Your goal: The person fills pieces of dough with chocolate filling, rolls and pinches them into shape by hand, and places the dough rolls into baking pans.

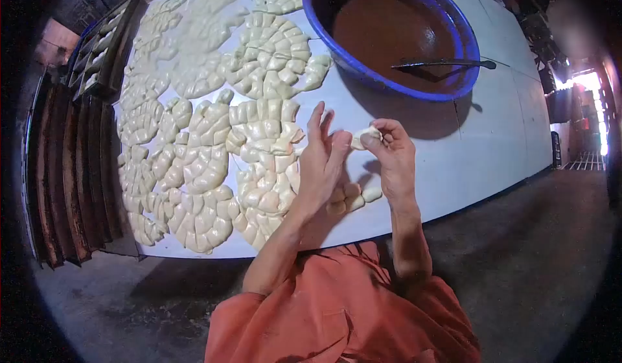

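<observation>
Between the thumb and fingers of my right hand (pixel 396 162) is pinched a small pale dough piece (pixel 360 139). My left hand (pixel 324 159) is beside it, fingers stretched out and apart, its thumb side close to the dough; whether it touches cannot be made out. Below both hands, several dough pieces (pixel 353 198) lie grouped on the white table, partly behind my left wrist. To the left, many glossy pale dough pieces (pixel 201 155) are spread in pressed-together clusters.
A blue basin (pixel 389 89) of brown filling stands at the back, a dark long-handled spatula (pixel 447 63) across its rim. Dark metal trays (pixel 74 175) stand upright left of the table (pixel 479 149). Behind them is a compartmented rack (pixel 100 55). The table's front edge is near my body.
</observation>
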Tool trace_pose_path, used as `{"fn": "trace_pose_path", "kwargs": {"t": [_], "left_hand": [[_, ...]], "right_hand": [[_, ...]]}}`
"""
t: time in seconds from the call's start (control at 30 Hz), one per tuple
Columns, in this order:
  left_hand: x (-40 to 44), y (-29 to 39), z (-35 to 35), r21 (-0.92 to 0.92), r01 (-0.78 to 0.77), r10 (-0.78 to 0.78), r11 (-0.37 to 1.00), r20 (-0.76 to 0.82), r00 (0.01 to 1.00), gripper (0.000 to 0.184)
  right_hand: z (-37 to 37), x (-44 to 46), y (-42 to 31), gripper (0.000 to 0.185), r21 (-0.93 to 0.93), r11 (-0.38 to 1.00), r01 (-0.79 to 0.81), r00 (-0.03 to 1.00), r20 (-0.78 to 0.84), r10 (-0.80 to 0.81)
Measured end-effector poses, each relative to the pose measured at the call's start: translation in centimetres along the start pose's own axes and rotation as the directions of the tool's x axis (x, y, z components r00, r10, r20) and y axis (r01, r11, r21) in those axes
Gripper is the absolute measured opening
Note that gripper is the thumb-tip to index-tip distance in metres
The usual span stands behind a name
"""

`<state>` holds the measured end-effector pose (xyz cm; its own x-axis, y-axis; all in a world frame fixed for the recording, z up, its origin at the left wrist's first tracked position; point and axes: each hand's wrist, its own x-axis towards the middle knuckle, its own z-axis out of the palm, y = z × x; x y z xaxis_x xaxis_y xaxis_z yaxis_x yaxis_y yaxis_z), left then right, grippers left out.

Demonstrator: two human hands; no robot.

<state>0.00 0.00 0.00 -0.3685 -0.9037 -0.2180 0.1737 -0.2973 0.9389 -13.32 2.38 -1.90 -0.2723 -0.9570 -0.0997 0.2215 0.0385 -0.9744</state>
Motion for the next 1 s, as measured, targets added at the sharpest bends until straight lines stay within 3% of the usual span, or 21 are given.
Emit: {"fn": "trace_pose_path", "kwargs": {"t": [0.03,0.07,0.1,0.17,0.2,0.23,0.3,0.37,0.43,0.47,0.5,0.53,0.57,0.63,0.67,0.7,0.73,0.77,0.83,0.97,1.0], "left_hand": [[0.0,1.2,1.8,0.2,-0.201,0.245,0.959,-0.231,0.942,0.083],[0.2,1.6,2.4,0.428,-0.33,0.5,0.842,-0.387,0.775,0.08],[0.9,0.6,3.5,0.398,-0.325,0.48,0.858,-0.398,0.782,0.08],[2.5,-2.0,2.6,0.139,-0.693,0.703,0.708,-0.044,0.71,0.076],[3.1,-2.3,4.1,-0.118,-0.697,0.669,0.708,-0.205,0.714,0.076],[3.2,-2.6,4.6,-0.29,-0.631,0.607,0.72,-0.179,0.774,0.078],[3.6,-2.9,5.4,-0.354,-0.581,0.568,0.733,-0.151,0.809,0.085],[4.2,-4.0,5.5,-0.371,-0.527,0.53,0.765,-0.102,0.842,0.082],[4.1,-5.0,5.3,-0.383,-0.467,0.484,0.797,-0.058,0.873,0.08],[3.9,-5.4,5.0,-0.428,-0.304,0.337,0.851,0.0,0.942,0.074],[3.8,-5.5,4.5,-0.458,-0.132,0.181,0.879,0.065,0.981,0.069],[3.3,-4.4,3.6,-0.345,-0.113,0.166,0.932,0.129,0.978,0.056],[3.2,-4.1,2.4,-0.341,-0.113,0.166,0.933,0.132,0.977,0.056],[3.0,-3.5,0.2,-0.083,0.02,-0.007,0.996,0.153,0.988,0.051],[2.9,-3.4,-0.5,0.032,-0.022,0.019,0.999,0.086,0.996,0.044],[3.0,-3.5,-1.2,0.032,-0.023,0.02,0.999,0.084,0.996,0.044],[3.1,-3.7,-1.9,0.056,-0.01,0.006,0.998,0.074,0.997,0.043],[3.1,-3.9,-2.3,0.079,0.004,-0.009,0.997,0.063,0.998,0.043],[2.8,-4.3,-2.6,0.082,-0.008,0.007,0.997,0.008,1.0,0.042],[2.7,-4.4,-2.8,0.137,0.027,-0.028,0.99,0.006,1.0,0.04],[2.9,-4.6,-2.6,0.125,0.023,-0.025,0.992,0.013,1.0,0.039]], "right_hand": [[0.4,-0.2,-0.1,0.025,0.054,0.998,0.018,1.0,0.01,-0.019],[0.8,-0.4,-0.2,0.02,0.108,0.993,0.036,0.999,0.018,-0.039],[0.0,-0.6,-1.9,0.02,0.076,0.997,0.028,1.0,0.013,-0.029],[1.3,-0.9,-3.4,0.018,0.549,0.821,-0.157,0.984,0.158,0.082],[1.1,-0.5,-3.1,0.016,0.523,0.848,-0.091,0.99,0.138,0.021],[1.1,-0.1,-3.8,0.016,0.523,0.849,-0.079,0.991,0.136,0.009],[1.2,0.6,-5.7,0.014,0.585,0.796,-0.155,0.981,0.188,0.052],[0.9,1.9,-6.4,0.011,0.529,0.835,-0.152,0.985,0.148,0.085],[-0.2,4.6,-7.0,0.009,0.437,0.891,-0.125,0.967,0.255,0.011],[-0.5,6.4,-7.8,0.009,0.365,0.931,0.01,0.973,0.212,-0.094],[-0.7,8.2,-9.5,0.01,0.159,0.982,0.098,0.985,0.125,-0.119],[-2.3,10.6,-10.2,0.013,-0.075,0.993,0.089,0.99,0.121,-0.079],[-2.9,12.6,-11.3,0.011,-0.219,0.973,0.072,0.983,0.178,-0.033],[-4.0,16.6,-10.8,0.014,-0.504,0.864,-0.001,0.951,0.267,0.157],[-4.0,17.9,-10.1,0.014,-0.504,0.864,0.001,0.95,0.27,0.156],[-3.7,18.9,-9.4,0.019,-0.784,0.609,0.118,0.938,0.289,0.19],[-3.6,19.4,-8.7,0.023,-0.937,0.261,0.232,0.928,0.293,0.23],[-3.7,19.7,-8.0,0.023,-0.936,0.262,0.233,0.927,0.296,0.232],[-3.1,19.7,-7.6,0.031,-0.888,0.118,0.445,0.791,0.451,0.414],[-3.5,20.4,-7.6,0.031,-0.903,0.275,0.33,0.819,0.419,0.393],[-3.6,19.9,-7.5,0.031,-0.904,0.234,0.359,0.811,0.426,0.401]]}}
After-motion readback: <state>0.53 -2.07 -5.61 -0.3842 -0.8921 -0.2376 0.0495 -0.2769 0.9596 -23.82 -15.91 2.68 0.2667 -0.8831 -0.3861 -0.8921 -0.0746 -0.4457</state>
